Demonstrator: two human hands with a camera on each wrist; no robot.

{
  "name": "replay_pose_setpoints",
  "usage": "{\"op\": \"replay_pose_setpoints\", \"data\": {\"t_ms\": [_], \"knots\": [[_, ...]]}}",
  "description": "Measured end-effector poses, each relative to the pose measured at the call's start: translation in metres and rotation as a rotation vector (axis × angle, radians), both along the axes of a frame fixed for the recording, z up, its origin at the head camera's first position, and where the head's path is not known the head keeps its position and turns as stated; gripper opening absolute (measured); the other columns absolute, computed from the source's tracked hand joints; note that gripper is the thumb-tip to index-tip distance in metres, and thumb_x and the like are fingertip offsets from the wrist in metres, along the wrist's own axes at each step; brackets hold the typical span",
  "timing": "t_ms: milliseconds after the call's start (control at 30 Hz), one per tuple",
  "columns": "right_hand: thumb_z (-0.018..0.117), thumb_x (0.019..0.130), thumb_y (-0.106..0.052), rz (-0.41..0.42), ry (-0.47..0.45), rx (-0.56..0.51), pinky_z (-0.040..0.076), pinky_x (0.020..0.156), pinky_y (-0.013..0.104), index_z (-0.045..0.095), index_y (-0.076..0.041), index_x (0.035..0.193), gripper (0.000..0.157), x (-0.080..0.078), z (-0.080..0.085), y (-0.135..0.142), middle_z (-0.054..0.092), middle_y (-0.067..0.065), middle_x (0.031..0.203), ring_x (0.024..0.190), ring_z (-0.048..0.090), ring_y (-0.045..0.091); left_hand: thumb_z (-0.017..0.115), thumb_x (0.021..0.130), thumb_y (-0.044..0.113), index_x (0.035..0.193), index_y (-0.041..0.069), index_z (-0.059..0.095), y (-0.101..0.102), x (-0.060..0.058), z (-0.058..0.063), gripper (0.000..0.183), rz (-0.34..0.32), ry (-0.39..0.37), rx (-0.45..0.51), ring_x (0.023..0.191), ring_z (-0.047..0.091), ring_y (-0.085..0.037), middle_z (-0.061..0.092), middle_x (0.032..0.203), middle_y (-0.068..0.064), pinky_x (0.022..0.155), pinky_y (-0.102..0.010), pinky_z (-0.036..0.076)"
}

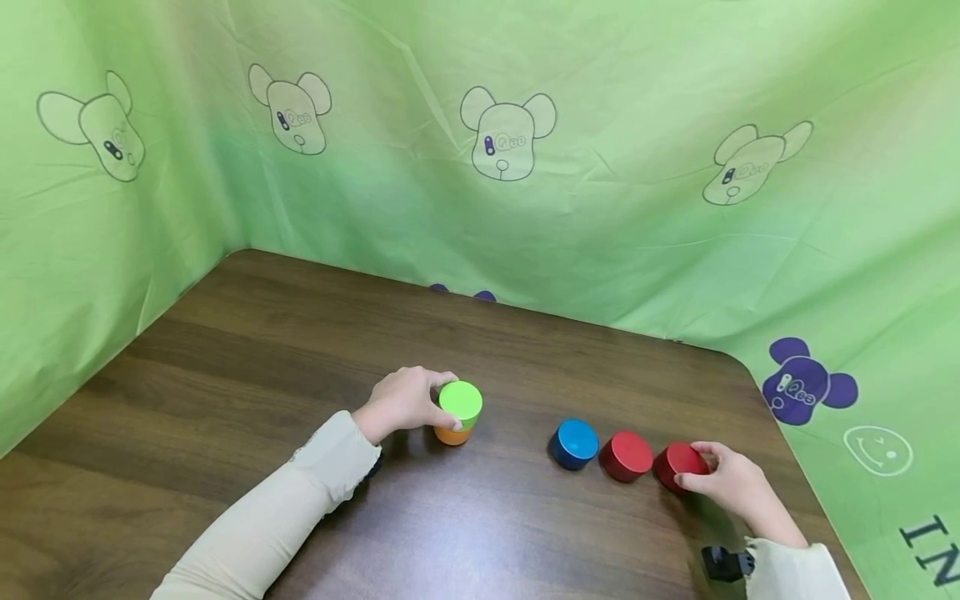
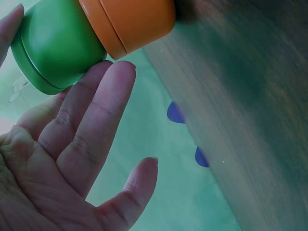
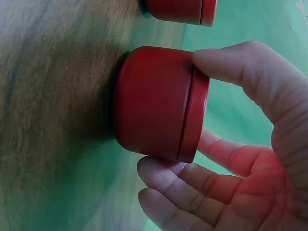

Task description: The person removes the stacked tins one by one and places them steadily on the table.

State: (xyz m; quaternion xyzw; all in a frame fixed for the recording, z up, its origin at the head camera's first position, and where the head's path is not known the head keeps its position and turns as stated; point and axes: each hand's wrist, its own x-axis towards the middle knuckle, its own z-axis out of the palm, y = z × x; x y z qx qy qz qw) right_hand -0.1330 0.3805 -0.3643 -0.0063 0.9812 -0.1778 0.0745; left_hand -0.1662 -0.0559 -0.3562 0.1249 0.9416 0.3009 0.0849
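Note:
A round green tin (image 1: 461, 400) sits on top of an orange tin (image 1: 452, 436) near the middle of the table. My left hand (image 1: 405, 398) grips the green tin from the left, thumb on one side and fingers on the other. The left wrist view shows the fingertips at the lower edge of the green tin (image 2: 60, 45), right by the orange tin (image 2: 139, 24). On the right, my right hand (image 1: 738, 482) holds a red lidded tin (image 3: 154, 103) standing on the table, its thumb at the lid and its fingers on the opposite side.
Left of the held red tin stand a second red tin (image 1: 627, 456) and a blue tin (image 1: 576, 443), close together in a row. The dark wooden table (image 1: 315, 325) is bordered at the back and sides by a green printed curtain (image 1: 405, 167).

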Motion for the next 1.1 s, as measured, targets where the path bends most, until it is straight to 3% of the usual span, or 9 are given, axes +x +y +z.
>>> {"op": "replay_pose_setpoints", "data": {"t_ms": [267,600,700,900,1033,1100], "knots": [[0.074,0.078,-0.021,0.003,-0.001,0.003,0.047,0.072,0.046,0.047,0.021,0.116,0.062,0.0,0.001,0.0,0.064,0.025,0.089,0.083,0.062,0.035,0.086,0.065,0.04,0.118,0.033,0.067,-0.001,0.0,-0.002,0.057,0.009,0.0,-0.002,0.066,0.052,-0.015,0.063,0.084,0.009,0.051,-0.031,0.039],[0.074,0.077,-0.023,0.006,0.015,0.013,0.047,0.07,0.043,0.048,0.019,0.116,0.064,0.002,-0.001,0.001,0.064,0.017,0.086,0.079,0.06,0.029,0.086,0.064,0.04,0.117,0.034,0.068,-0.001,0.002,-0.004,0.057,0.023,0.0,0.018,0.066,0.052,-0.015,0.062,0.082,0.01,0.052,-0.031,0.039],[0.074,0.078,-0.025,0.012,0.024,0.017,0.047,0.073,0.047,0.049,0.019,0.117,0.064,0.002,0.001,0.002,0.065,0.023,0.089,0.082,0.062,0.034,0.086,0.064,0.04,0.117,0.034,0.068,0.0,0.003,-0.004,0.056,0.027,0.006,0.018,0.066,0.051,-0.014,0.062,0.083,0.011,0.052,-0.031,0.039],[0.075,0.077,-0.026,0.019,0.179,0.023,0.044,0.076,0.057,0.051,0.016,0.12,0.065,0.006,0.007,0.001,0.058,0.036,0.101,0.091,0.056,0.045,0.085,0.065,0.041,0.119,0.033,0.067,0.0,0.005,-0.003,0.058,0.027,0.018,0.008,0.064,0.052,-0.014,0.062,0.084,0.011,0.051,-0.03,0.038],[0.077,0.076,-0.022,-0.012,0.311,-0.042,0.042,0.075,0.058,0.053,0.014,0.121,0.062,0.009,0.011,-0.005,0.051,0.04,0.112,0.093,0.055,0.05,0.086,0.064,0.042,0.121,0.03,0.066,0.0,0.006,-0.003,0.062,0.021,0.036,-0.007,0.069,0.055,-0.014,0.065,0.09,0.009,0.052,-0.03,0.039],[0.077,0.076,-0.02,-0.03,0.35,-0.084,0.046,0.073,0.052,0.052,0.012,0.122,0.062,0.011,0.014,-0.011,0.049,0.039,0.115,0.094,0.057,0.05,0.086,0.063,0.042,0.121,0.028,0.066,-0.001,0.006,-0.004,0.063,0.014,0.057,-0.03,0.074,0.058,-0.015,0.067,0.093,0.008,0.055,-0.031,0.041]]}}
